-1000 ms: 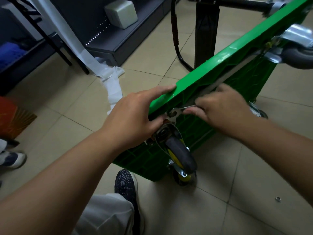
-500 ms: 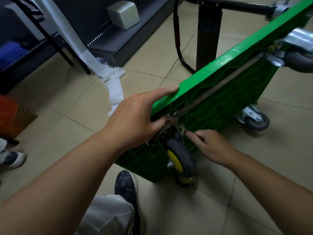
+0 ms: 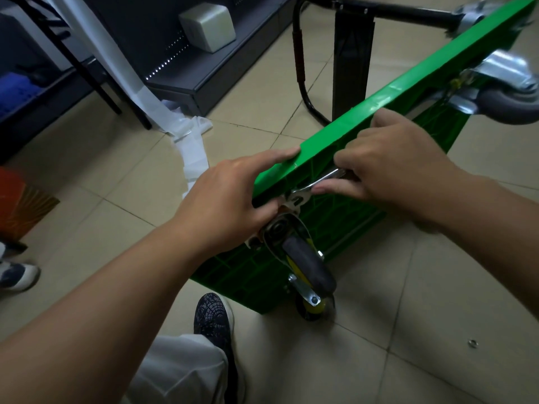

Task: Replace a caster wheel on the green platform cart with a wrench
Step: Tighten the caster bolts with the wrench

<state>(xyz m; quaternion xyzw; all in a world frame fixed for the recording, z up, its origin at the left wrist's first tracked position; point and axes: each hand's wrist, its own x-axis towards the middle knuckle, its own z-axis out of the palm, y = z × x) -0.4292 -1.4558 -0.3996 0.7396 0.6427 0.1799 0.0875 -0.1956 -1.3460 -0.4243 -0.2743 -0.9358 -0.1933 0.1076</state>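
The green plastic platform cart (image 3: 379,103) stood tipped on its long side on the beige tiled floor (image 3: 437,301), with its ribbed underside facing the person. The left hand (image 3: 230,196) held the near corner of the cart: the fingers lay almost straight over the top edge, and the thumb pressed from below, close to the mounting plate of the wheel. The right hand (image 3: 390,158) was at 3 o'clock from the left one, with its fingers curled around the handle of a silver open-ended metal wrench (image 3: 318,183). The head of the wrench sat at the plate, just beside the left thumb – whether it was really on a bolt, I cannot tell.

The caster wheel with dark tread and yellow hub (image 3: 309,263) hung in its shiny metal fork at 6 o'clock from the hands, on the near corner of the cart. A second grey caster (image 3: 507,103) was at 2 o'clock, on the far corner. A small metal ring (image 3: 472,343) – a nut or a washer – lay on the floor at 4 o'clock, well apart from the cart. A black mesh shoe (image 3: 214,316) stood at 6 o'clock, near the lower edge of the cart.
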